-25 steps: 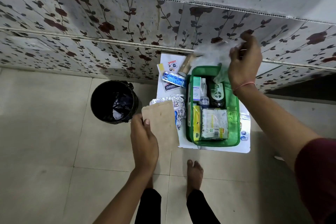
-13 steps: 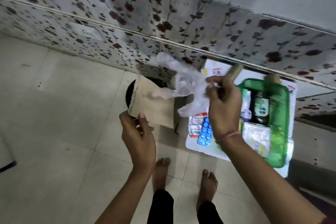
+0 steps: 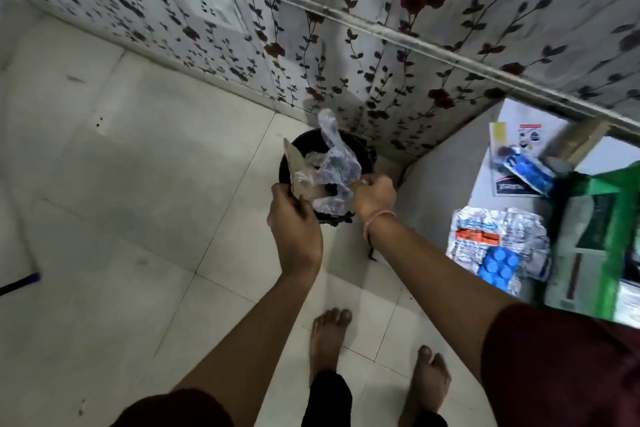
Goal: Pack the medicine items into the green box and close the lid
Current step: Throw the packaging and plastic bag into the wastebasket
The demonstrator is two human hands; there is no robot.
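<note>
Currently both hands are over the black bin (image 3: 360, 152): the left hand (image 3: 294, 225) grips a brown card (image 3: 298, 173) and the right hand (image 3: 374, 194) pinches a clear plastic wrapper (image 3: 334, 163), apparently discarding waste. Well right of the bin, the green box (image 3: 616, 229) sits open and partly filled. Foil blister strips (image 3: 495, 236), a blue tablet strip (image 3: 498, 265) and a blue sachet (image 3: 528, 173) between bin and box remain unpacked; nothing obstructs them.

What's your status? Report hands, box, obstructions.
Left hand shut on cardboard piece, right hand shut on clear plastic wrap, both over black bin. Green box open; foil strips outside. Nothing blocking.
</note>
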